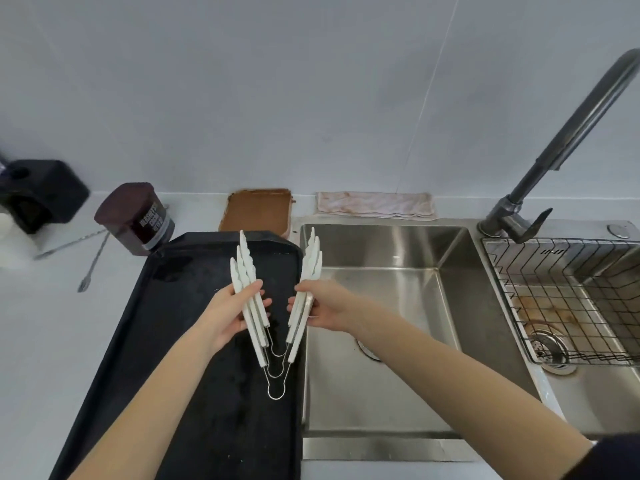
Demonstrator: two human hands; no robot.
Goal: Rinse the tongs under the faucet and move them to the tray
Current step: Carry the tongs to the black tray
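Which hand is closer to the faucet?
Right. The right hand holds its side of the tongs at the sink's left edge, nearer the faucet. The left hand is farther away, over the black tray.

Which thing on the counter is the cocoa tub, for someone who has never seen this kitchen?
Start at the steel sink and go left to the black tray beside it. Just past the tray's far left corner stands the cocoa tub: dark brown, lidded, tilted, with white lettering on its label. The black box further left is unlabelled, and the brown dish to its right is flat and open.
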